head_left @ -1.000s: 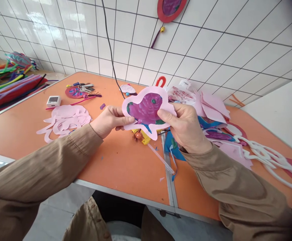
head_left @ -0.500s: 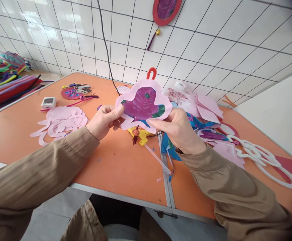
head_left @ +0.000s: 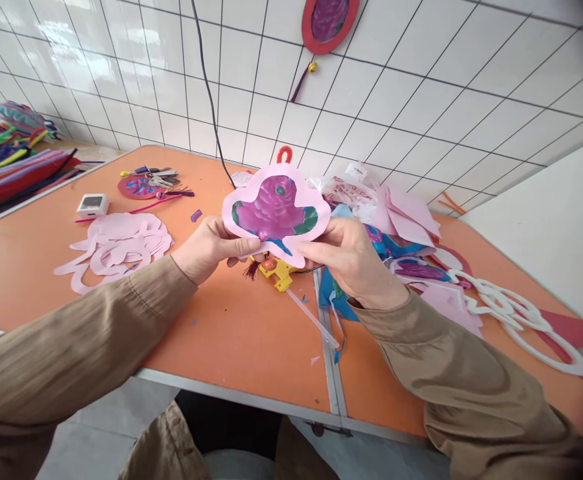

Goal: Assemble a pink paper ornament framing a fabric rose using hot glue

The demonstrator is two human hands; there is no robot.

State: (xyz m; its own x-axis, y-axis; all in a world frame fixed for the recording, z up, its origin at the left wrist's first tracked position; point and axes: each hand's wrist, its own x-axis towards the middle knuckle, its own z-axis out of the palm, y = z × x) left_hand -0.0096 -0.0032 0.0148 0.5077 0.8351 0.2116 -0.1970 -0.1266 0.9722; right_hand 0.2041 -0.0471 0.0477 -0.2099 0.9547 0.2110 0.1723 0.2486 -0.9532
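A pink flower-shaped hanging ornament (head_left: 275, 207), with a purple and green floral fabric centre, is held up over the table between my two hands. Its red loop (head_left: 284, 155) stands up at the top. My left hand (head_left: 211, 245) pinches the lower left edge, thumb on the front. On the lower right edge my right hand (head_left: 351, 257) grips with the thumb in front and fingers behind. Below the ornament hang an orange bead (head_left: 269, 264) and a dark tassel (head_left: 251, 269). Behind them a yellow glue gun (head_left: 282, 277) with a clear glue stick (head_left: 311, 319) lies partly hidden.
Pink cut-outs (head_left: 121, 247), a small white device (head_left: 93, 205) and a round red ornament with keys (head_left: 141, 185) lie left. Pink sheets (head_left: 404, 217), blue fabric (head_left: 339, 300) and white cut-out rings (head_left: 516, 310) lie right. A similar oval ornament (head_left: 327, 23) hangs on the tiled wall.
The ornament has moved slightly left and down with both hands. My left thumb has shifted along its lower edge towards the middle, and the bead and tassel now hang more sideways.
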